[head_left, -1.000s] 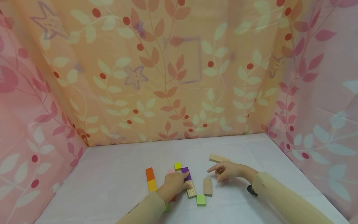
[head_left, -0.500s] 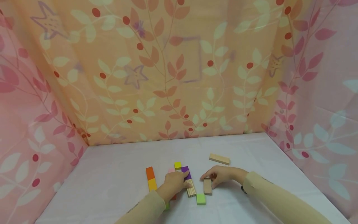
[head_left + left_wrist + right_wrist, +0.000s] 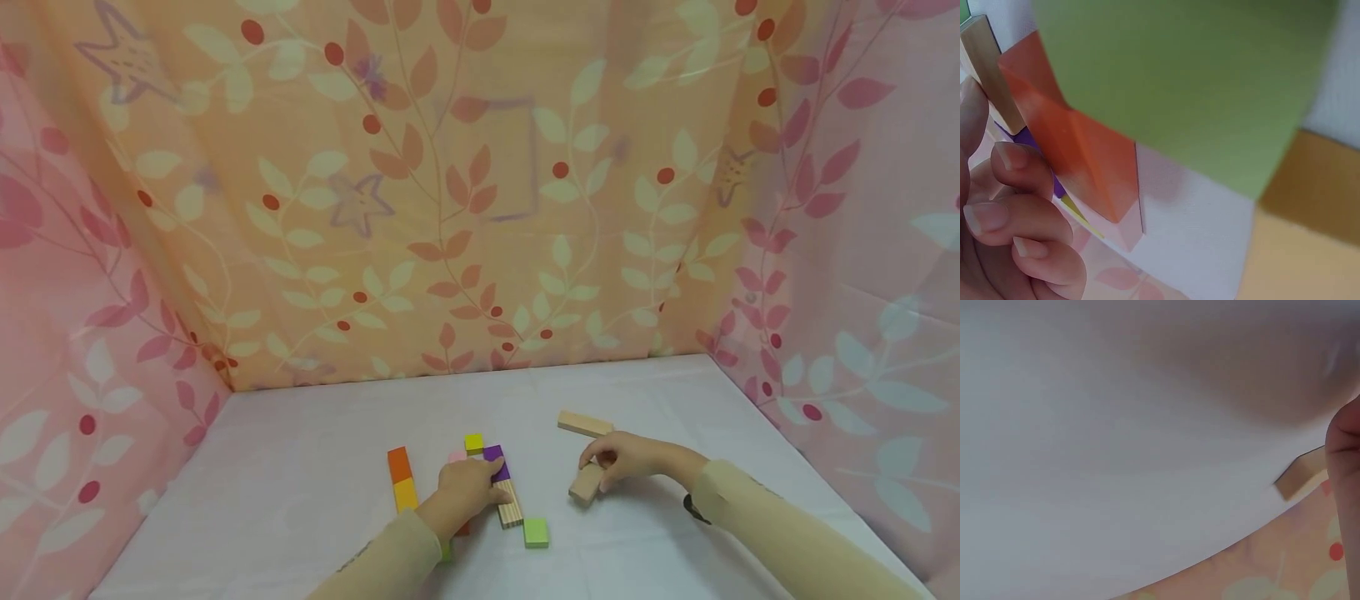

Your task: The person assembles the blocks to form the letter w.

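Note:
In the head view my right hand (image 3: 626, 457) pinches a plain wooden block (image 3: 586, 484), which is tilted in the fingers. My left hand (image 3: 467, 492) rests by a purple block (image 3: 495, 458) and a striped wooden block (image 3: 508, 504) joined end to end, index finger at the purple one and thumb at the striped one. Its other fingers (image 3: 1022, 215) are loosely bent in the left wrist view, beside a red-orange block (image 3: 1094, 162). A green block (image 3: 1185, 81) looms close to that camera. The right wrist view shows only the edge of the right hand (image 3: 1346, 487).
An orange block (image 3: 400, 465) and a yellow-orange block (image 3: 405, 494) form a row at left. A small yellow block (image 3: 474, 443) and part of a pink block (image 3: 457, 456) lie beyond the left hand. A light green block (image 3: 536, 532) lies nearer; another wooden block (image 3: 584, 423) lies behind the right hand.
The right hand reached the plain wooden block beside the light green one, took hold of it and moved it right, turning it. The left hand has stayed in place.

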The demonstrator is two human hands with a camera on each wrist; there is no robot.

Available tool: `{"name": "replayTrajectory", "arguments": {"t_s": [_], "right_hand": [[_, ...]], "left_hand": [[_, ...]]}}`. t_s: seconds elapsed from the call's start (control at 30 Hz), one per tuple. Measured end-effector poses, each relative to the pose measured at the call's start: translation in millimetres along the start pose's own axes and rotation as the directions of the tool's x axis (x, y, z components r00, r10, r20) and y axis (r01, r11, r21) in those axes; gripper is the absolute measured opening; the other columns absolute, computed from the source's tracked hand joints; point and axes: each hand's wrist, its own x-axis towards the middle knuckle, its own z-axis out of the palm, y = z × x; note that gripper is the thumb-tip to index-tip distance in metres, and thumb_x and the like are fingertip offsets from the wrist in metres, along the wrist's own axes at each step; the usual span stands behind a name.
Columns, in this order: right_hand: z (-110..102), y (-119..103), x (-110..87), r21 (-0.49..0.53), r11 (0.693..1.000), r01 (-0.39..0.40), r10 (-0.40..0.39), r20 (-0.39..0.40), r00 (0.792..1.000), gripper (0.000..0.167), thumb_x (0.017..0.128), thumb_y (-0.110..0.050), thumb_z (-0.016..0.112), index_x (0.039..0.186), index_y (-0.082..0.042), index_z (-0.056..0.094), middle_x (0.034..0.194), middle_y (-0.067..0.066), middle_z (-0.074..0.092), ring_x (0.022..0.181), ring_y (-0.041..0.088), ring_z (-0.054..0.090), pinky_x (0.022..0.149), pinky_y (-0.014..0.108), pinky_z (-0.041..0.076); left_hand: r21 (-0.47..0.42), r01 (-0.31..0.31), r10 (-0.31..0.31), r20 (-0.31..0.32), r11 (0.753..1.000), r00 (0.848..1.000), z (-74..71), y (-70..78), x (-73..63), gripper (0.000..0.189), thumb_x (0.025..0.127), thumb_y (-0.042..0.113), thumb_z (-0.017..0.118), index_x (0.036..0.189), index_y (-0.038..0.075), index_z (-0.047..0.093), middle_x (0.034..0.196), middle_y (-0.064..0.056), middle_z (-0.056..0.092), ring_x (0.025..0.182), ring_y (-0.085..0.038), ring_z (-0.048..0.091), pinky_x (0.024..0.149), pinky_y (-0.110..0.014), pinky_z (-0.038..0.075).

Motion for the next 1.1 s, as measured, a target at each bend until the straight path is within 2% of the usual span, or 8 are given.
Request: {"name": "replayTrajectory", "arguments": {"t_s": [0.13, 0.27, 0.4, 0.57, 0.7, 0.87, 1.0, 1.1], "right_hand": [[-4, 8, -9.4, -0.02, 0.999, -0.045, 0.046, 0.008, 0.999, 0.032, 0.077, -0.01, 0.08, 0.107, -0.008, 0.069, 0.071, -0.006, 0.044, 0.065, 0.006, 0.04, 0.06, 0.021, 0.033], [-10, 15, -12.4, 0.028, 0.996, -0.087, 0.085, 0.049, 0.995, 0.049, 0.079, -0.012, 0.08, 0.123, -0.004, 0.063, 0.071, -0.005, 0.046, 0.065, 0.007, 0.041, 0.059, 0.02, 0.034], [-20, 21, -11.4, 0.098, 0.991, -0.089, 0.096, -0.07, 0.993, 0.057, 0.084, -0.011, 0.076, 0.132, 0.007, 0.052, 0.073, -0.002, 0.05, 0.065, 0.009, 0.043, 0.057, 0.02, 0.038], [-26, 28, -5.1, 0.084, 0.984, -0.16, 0.178, -0.296, 0.939, 0.059, 0.085, -0.014, 0.076, 0.131, 0.012, 0.05, 0.076, 0.001, 0.048, 0.068, 0.013, 0.042, 0.059, 0.023, 0.037], [-26, 36, -0.4, 0.064, 0.962, -0.266, 0.272, -0.321, 0.907, 0.061, 0.083, -0.017, 0.078, 0.131, 0.01, 0.051, 0.078, 0.005, 0.047, 0.071, 0.018, 0.041, 0.062, 0.028, 0.035], [-24, 45, 8.2, 0.034, 0.94, -0.339, 0.326, -0.377, 0.867, 0.055, 0.079, -0.02, 0.082, 0.123, 0.006, 0.061, 0.091, 0.01, 0.055, 0.08, 0.022, 0.046, 0.068, 0.031, 0.039], [-23, 48, 13.6, 0.044, 0.938, -0.344, 0.331, -0.406, 0.852, 0.05, 0.077, -0.019, 0.084, 0.116, 0.004, 0.065, 0.089, 0.009, 0.057, 0.078, 0.02, 0.047, 0.066, 0.029, 0.04], [-25, 46, 13.2, 0.079, 0.95, -0.302, 0.308, -0.405, 0.861, 0.045, 0.079, -0.014, 0.081, 0.114, 0.008, 0.064, 0.085, 0.007, 0.057, 0.075, 0.018, 0.048, 0.064, 0.029, 0.042]], "left_hand": [[0.018, -0.005, 0.005, -0.007, 1.0, 1.0, 0.9, -0.4, 0.3, 0.062, 0.08, 0.058, 0.068, 0.135, 0.029, 0.06, 0.117, 0.0, 0.069, 0.09, -0.016, 0.063, 0.06, -0.029, 0.046], [0.014, -0.008, 0.008, -0.007, 1.0, 1.0, 1.3, -1.4, 0.6, 0.062, 0.08, 0.058, 0.068, 0.134, 0.029, 0.06, 0.117, -0.001, 0.069, 0.093, -0.017, 0.064, 0.061, -0.03, 0.047], [0.003, -0.009, 0.009, -0.002, 1.0, 1.0, 1.3, -1.2, 1.2, 0.062, 0.08, 0.058, 0.068, 0.135, 0.029, 0.06, 0.118, -0.001, 0.068, 0.096, -0.018, 0.064, 0.062, -0.031, 0.048], [0.008, -0.009, 0.009, 0.0, 1.0, 1.0, 1.9, -0.3, 0.8, 0.061, 0.081, 0.058, 0.068, 0.135, 0.03, 0.06, 0.119, 0.0, 0.068, 0.101, -0.018, 0.064, 0.065, -0.031, 0.049], [0.001, -0.009, 0.009, 0.0, 1.0, 1.0, 2.9, -0.4, 1.6, 0.062, 0.08, 0.058, 0.068, 0.135, 0.03, 0.06, 0.119, 0.0, 0.068, 0.101, -0.018, 0.064, 0.065, -0.032, 0.049], [-0.018, -0.006, 0.006, 0.007, 1.0, 1.0, 3.6, -0.8, 2.9, 0.062, 0.08, 0.058, 0.068, 0.135, 0.029, 0.06, 0.12, 0.0, 0.068, 0.101, -0.018, 0.063, 0.065, -0.031, 0.049], [-0.017, 0.001, -0.001, 0.015, 1.0, 1.0, 4.0, -1.4, 4.2, 0.062, 0.081, 0.058, 0.068, 0.135, 0.03, 0.06, 0.12, 0.0, 0.067, 0.1, -0.019, 0.063, 0.065, -0.03, 0.048], [-0.014, 0.003, -0.002, 0.018, 1.0, 1.0, 4.2, -2.0, 4.9, 0.062, 0.081, 0.058, 0.067, 0.135, 0.03, 0.059, 0.119, -0.001, 0.068, 0.098, -0.018, 0.063, 0.064, -0.03, 0.048]]}}
